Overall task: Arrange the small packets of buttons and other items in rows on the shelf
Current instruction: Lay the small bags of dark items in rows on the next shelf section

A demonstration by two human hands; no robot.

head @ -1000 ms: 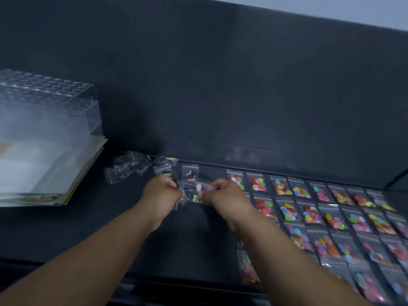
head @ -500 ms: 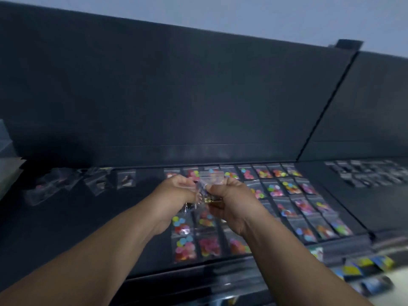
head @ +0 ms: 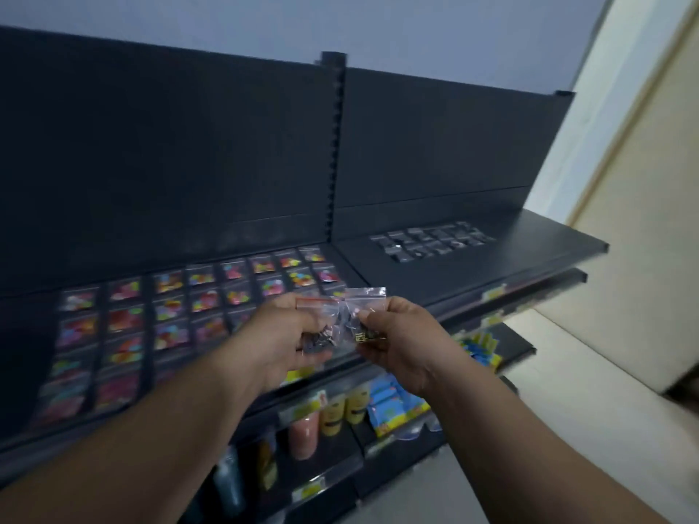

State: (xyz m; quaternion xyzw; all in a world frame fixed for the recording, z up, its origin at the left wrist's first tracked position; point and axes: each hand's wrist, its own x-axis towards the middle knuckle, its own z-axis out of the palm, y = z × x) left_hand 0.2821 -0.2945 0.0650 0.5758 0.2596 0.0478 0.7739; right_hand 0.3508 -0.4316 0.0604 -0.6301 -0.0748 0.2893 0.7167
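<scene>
While the left grip (head: pixel 291 334) and right grip (head: pixel 397 342) pinched small clear plastic packets of dark items (head: pixel 363 298), peeling one off looked wise, then squaring it with the dark packet rows (head: pixel 431 240) beyond the right grip on the black metal shelf (head: pixel 529 240).

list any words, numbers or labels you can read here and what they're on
Nothing can be read for sure.
Yellow lettering in the packet pinched by the right hand: too blurred.
Yellow shelf-edge tags: blurred.
Labels on the yellow bottles below: too small.
</scene>
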